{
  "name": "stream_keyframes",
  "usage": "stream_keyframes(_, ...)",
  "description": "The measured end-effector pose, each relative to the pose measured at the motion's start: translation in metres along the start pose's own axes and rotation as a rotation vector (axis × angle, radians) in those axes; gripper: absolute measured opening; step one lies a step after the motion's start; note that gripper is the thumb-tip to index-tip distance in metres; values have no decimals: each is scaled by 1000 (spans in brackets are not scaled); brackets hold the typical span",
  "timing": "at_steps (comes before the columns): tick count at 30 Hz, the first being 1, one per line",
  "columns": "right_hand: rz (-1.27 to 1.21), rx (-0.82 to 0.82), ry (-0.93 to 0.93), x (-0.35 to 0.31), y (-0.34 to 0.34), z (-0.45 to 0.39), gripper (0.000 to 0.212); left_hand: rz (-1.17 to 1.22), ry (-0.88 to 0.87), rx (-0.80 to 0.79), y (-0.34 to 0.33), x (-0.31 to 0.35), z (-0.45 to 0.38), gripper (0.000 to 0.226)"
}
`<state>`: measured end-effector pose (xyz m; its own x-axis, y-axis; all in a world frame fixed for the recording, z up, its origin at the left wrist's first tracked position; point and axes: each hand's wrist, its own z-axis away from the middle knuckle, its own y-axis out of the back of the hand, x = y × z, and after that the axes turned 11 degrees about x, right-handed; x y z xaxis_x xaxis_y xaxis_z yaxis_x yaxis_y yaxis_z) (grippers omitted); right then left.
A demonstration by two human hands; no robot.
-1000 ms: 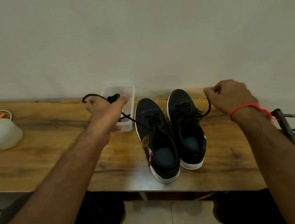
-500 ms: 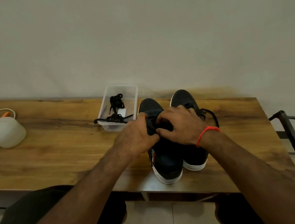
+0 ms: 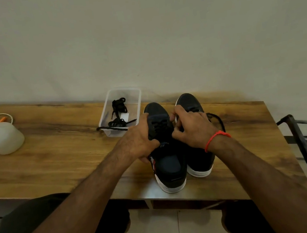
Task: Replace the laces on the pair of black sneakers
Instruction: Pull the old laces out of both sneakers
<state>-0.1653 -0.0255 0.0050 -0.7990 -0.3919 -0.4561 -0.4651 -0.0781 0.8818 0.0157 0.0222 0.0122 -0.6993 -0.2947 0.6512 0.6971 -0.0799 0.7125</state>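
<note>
Now the left hand [image 3: 140, 140] has spread to grip the left sneaker [image 3: 165, 150], while the right hand [image 3: 193, 128] still pinches its lace [image 3: 159, 125]. Two sneakers, one tub [image 3: 138, 98].

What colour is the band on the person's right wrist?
Red-orange: a thin cord band on the right wrist, seen in the head view.

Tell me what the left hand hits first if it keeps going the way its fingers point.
The left hand already grips the left sneaker; beyond its toe, probably the wall, though depth is unclear.
</note>
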Motion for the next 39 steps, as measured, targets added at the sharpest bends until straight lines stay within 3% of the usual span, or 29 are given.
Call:
stream_keyframes(4,1,-84,-41,3,1,-1,25,8,-8,-14,1,-3,-2,88)
stream_keyframes(8,86,-117,-105,2,6,-1,5,15,-7,-20,-1,-6,-5,80)
stream_keyframes(11,142,-132,-122,2,9,1,8,6,23,-23,0,-8,-8,74)
stream_keyframes(15,20,-154,-160,0,14,4,11,-3,36,-16,3,-7,-5,53)
stream_keyframes(18,-28,-126,-162,-2,12,3,12,-141,-65,94,-3,-6,1,44)
stream_keyframes(24,-29,-117,-145,-5,4,2,19,-447,-483,352,-15,1,7,34)
stream_keyframes(27,-69,-133,-158,-3,5,1,35,-482,-567,351,-13,3,2,35)
stream_keyframes(31,-52,-139,-147,0,3,0,19,-479,-595,279,-10,1,1,45)
stream_keyframes(39,-85,-125,-167,0,2,0,14,-488,-572,244,-11,1,1,53)
